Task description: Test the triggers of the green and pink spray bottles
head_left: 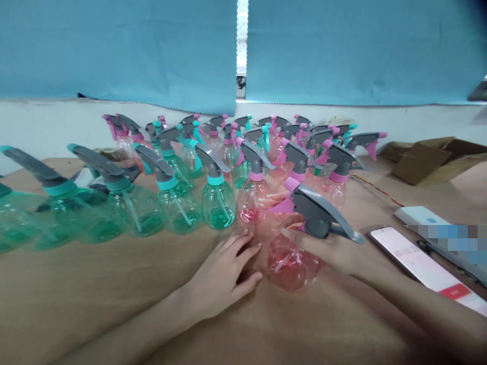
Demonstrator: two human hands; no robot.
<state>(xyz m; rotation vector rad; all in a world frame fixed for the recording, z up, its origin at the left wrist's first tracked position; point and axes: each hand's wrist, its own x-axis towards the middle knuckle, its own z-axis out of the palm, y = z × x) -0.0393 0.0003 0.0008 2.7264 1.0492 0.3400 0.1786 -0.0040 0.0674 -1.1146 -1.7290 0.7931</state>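
My right hand is wrapped round the neck of a pink spray bottle with a grey and pink trigger head, tilted a little. Some liquid shows in its clear pink body. My left hand lies on the table just left of it, fingers apart and holding nothing. Directly beyond my hands stand a green spray bottle with a turquoise collar and another pink spray bottle. Part of the right fingers is hidden behind the trigger head.
Several green bottles line the left, and more pink and green ones crowd behind. At right lie a phone showing a timer, a white box-like device with a wire, and an open cardboard box. A blue curtain hangs behind.
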